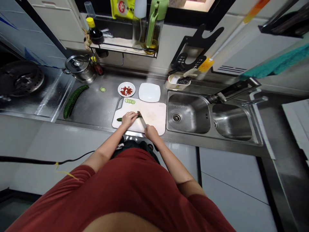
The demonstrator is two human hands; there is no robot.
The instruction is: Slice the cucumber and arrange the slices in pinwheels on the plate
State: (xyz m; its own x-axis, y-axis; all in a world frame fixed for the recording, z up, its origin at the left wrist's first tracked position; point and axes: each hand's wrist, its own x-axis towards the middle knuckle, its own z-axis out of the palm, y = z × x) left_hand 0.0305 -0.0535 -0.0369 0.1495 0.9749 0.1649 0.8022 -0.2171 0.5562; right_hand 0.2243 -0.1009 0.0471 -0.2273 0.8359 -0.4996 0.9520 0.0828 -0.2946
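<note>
On a white cutting board (154,116) with a grey rim lies a cucumber (119,119). My left hand (129,119) is closed over it, fingers bent on top, with one end poking out at the left. A kitchen knife (142,121) is gripped by its handle in my right hand (151,132). Its blade points away from me, at the cucumber's right end by my left fingertips; whether it is in the flesh I cannot tell. Several cucumber slices (129,101) overlap in a row at the board's upper left.
Behind the board are a plate of chopped red pieces (126,91) and a white square plate (149,92). A whole cucumber (73,100), a lone slice (102,89) and a steel pot (78,68) are leftward. A double sink (189,112) adjoins at right.
</note>
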